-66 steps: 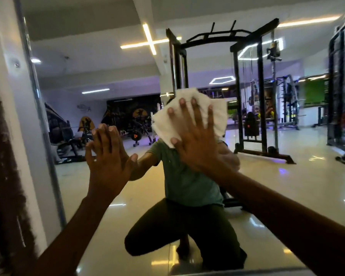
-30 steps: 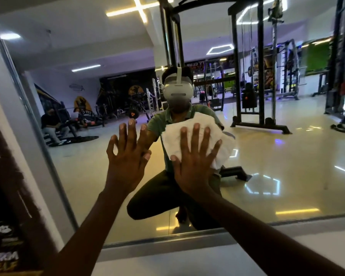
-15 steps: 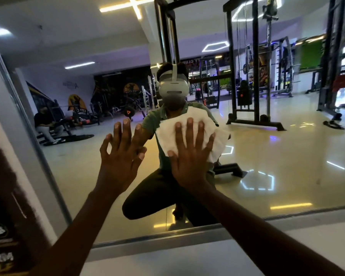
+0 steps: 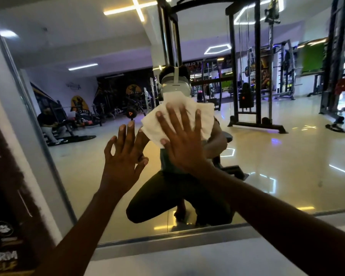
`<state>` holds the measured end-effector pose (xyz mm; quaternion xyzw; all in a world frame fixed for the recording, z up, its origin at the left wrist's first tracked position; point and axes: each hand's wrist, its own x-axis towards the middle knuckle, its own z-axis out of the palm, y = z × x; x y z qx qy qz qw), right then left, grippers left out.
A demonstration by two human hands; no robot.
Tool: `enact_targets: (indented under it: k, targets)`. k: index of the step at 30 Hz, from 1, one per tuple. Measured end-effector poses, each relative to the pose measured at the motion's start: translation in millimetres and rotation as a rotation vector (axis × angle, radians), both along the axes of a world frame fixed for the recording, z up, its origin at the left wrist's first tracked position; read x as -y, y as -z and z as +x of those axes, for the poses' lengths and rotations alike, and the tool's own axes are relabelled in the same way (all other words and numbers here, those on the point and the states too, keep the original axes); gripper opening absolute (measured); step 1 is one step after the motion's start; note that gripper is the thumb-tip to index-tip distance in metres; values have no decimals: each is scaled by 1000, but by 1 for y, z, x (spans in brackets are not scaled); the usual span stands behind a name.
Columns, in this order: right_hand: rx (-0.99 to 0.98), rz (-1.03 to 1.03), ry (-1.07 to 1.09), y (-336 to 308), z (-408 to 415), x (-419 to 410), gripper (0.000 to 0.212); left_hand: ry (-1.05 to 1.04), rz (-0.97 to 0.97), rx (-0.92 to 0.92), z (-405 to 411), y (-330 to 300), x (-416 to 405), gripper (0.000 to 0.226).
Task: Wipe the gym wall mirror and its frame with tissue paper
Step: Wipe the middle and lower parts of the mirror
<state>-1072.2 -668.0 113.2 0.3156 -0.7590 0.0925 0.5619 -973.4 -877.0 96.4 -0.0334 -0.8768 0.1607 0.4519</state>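
Since half a second ago, the tissue paper (image 4: 189, 116) has been carried upward on the glass, so that the reflected headset (image 4: 175, 86) is now partly covered by its top edge. It is pressed flat against the wall mirror (image 4: 287, 156) by the right hand (image 4: 182, 143), whose fingers are straight and spread across it, with none curled round it. The tissue is seen as a white, soft, crumpled sheet, folded into a rough square wider than the hand, with its corners showing beyond the fingertips. The left hand (image 4: 123, 158) is laid just beside it, toward the mirror's left edge, fingers straight and slightly apart, with nothing held; the fingertips are met by their own reflection. The tissue lies in the middle of the glass, well above the bottom edge. The metal frame (image 4: 147, 241) is seen along the bottom edge and up the left edge. A cable machine (image 4: 255, 76) is reflected toward the upper right.
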Motion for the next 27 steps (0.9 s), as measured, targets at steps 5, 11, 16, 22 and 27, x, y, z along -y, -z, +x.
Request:
enact_targets:
  k: [5,11,16,22,27]
  targets:
    - [-70,12,71,-3,-34,-90,66,4,3,-31,-2,3,0,87]
    - [207,-606,273,53,-27,-105,74,-7,13,-24,-6,8,-8,110]
    - [114,-192,89,58,3,-17,72,-34,69,-19,-8,15,-19,119]
    - [-52,-76,31,17,-30,-80,66,-24,62,-33,-6,19,-15,119]
    - [135,-399,177,21,-6,-44,76,-43,68,-47,-6,24,-21,118]
